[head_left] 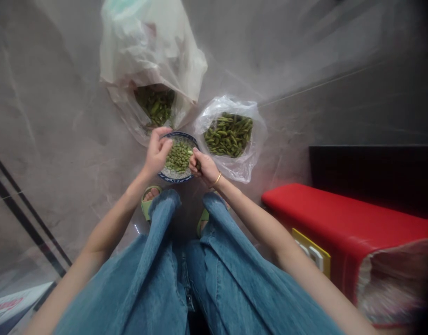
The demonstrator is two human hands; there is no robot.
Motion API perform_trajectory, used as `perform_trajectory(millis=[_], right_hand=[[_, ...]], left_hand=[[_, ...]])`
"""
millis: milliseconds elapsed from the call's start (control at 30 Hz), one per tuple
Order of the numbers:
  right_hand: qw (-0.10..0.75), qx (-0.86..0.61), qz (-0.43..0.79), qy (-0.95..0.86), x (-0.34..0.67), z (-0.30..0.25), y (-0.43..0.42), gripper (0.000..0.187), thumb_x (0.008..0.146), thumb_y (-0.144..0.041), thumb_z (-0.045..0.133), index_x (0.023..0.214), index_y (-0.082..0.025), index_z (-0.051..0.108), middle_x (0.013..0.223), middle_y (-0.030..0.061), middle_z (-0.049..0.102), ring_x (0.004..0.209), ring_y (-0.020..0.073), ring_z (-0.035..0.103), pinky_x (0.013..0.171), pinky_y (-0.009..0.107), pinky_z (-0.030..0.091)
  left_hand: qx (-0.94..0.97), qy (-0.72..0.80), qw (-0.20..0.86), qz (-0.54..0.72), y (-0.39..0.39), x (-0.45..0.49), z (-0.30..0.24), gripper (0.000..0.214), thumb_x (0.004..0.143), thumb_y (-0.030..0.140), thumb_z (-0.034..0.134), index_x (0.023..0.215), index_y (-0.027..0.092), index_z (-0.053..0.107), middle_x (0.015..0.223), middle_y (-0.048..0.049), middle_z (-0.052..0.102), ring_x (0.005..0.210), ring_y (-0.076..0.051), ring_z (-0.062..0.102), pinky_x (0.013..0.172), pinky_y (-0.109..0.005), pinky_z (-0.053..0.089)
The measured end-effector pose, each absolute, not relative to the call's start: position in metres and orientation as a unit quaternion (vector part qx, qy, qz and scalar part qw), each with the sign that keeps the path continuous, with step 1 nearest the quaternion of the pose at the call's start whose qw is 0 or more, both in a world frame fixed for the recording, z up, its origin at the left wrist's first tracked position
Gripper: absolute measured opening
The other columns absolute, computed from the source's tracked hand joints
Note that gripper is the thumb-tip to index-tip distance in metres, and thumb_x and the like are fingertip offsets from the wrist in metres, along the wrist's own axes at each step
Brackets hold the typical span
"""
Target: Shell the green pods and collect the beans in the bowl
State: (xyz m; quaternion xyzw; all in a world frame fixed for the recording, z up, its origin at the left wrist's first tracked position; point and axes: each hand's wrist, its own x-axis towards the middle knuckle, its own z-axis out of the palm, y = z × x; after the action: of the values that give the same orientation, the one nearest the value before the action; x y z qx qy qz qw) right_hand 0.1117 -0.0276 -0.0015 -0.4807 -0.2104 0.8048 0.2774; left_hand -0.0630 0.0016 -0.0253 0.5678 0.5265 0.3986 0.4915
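A blue-rimmed bowl of shelled green beans stands on the floor between my feet. My left hand hovers over the bowl's left rim, fingers curled together; what they hold I cannot make out. At the bowl's right rim my right hand pinches a green pod. A gold bangle sits on that wrist.
A clear plastic bag of green pods lies right of the bowl. A larger white bag with more pods sits behind it. A red box stands at my right. The floor is grey marble tile. I wear blue jeans and green sandals.
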Motion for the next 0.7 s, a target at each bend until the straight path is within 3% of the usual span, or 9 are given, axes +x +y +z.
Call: perform_trajectory(millis=[100,200,300,467,567,700], right_hand=[[0.250,-0.441,0.848,-0.154,0.114,0.001,-0.026,0.056,0.079,-0.072,0.045,0.061,-0.020,0.042,0.042,-0.0082,0.038,0.033,0.0042,0.025,0.036,0.019,0.016],[0.216,-0.414,0.876,-0.119,0.117,0.006,-0.022,0.057,0.083,-0.072,0.037,0.064,-0.019,0.044,0.045,-0.0077,0.039,0.033,0.0044,0.025,0.036,0.018,0.014],[0.190,-0.401,0.889,-0.117,0.119,0.012,-0.018,0.059,0.084,-0.073,0.034,0.061,-0.019,0.041,0.044,-0.0071,0.036,0.034,0.0049,0.024,0.036,0.018,0.015],[0.173,-0.375,0.900,-0.140,0.124,0.021,-0.014,0.060,0.084,-0.074,0.033,0.063,-0.019,0.045,0.046,-0.0045,0.040,0.036,0.0057,0.026,0.036,0.021,0.014],[0.177,-0.371,0.902,-0.128,0.127,0.020,-0.014,0.058,0.084,-0.072,0.036,0.063,-0.019,0.044,0.046,-0.0055,0.039,0.036,0.0043,0.024,0.037,0.020,0.013],[0.209,-0.396,0.889,-0.094,0.128,0.015,-0.012,0.054,0.084,-0.068,0.042,0.062,-0.019,0.041,0.045,-0.0084,0.035,0.034,0.0035,0.022,0.036,0.019,0.013]], left_hand=[[0.612,0.565,0.383,0.400,0.037,-0.083,-0.035,0.053,0.083,0.053,0.062,0.124,0.027,0.040,0.075,0.0024,0.054,0.065,-0.011,0.054,0.065,-0.027,0.046],[0.650,0.569,0.353,0.359,0.055,-0.086,-0.026,0.056,0.085,0.051,0.060,0.129,0.024,0.038,0.095,-0.0035,0.062,0.075,-0.013,0.060,0.078,-0.033,0.050],[0.677,0.516,0.440,0.286,0.044,-0.068,-0.001,0.049,0.090,0.046,0.055,0.129,0.020,0.040,0.092,-0.0042,0.067,0.076,-0.014,0.063,0.079,-0.036,0.052],[0.611,0.384,0.640,0.263,0.010,-0.040,0.021,0.043,0.084,0.033,0.064,0.122,0.020,0.050,0.088,-0.0034,0.071,0.078,-0.017,0.069,0.071,-0.031,0.056],[0.558,0.423,0.646,0.305,0.007,-0.041,0.014,0.039,0.083,0.030,0.065,0.117,0.019,0.051,0.083,-0.0022,0.070,0.075,-0.017,0.070,0.070,-0.030,0.058],[0.564,0.472,0.570,0.366,0.008,-0.048,0.006,0.038,0.082,0.031,0.067,0.114,0.019,0.050,0.087,-0.0022,0.068,0.086,-0.016,0.069,0.076,-0.029,0.057]])
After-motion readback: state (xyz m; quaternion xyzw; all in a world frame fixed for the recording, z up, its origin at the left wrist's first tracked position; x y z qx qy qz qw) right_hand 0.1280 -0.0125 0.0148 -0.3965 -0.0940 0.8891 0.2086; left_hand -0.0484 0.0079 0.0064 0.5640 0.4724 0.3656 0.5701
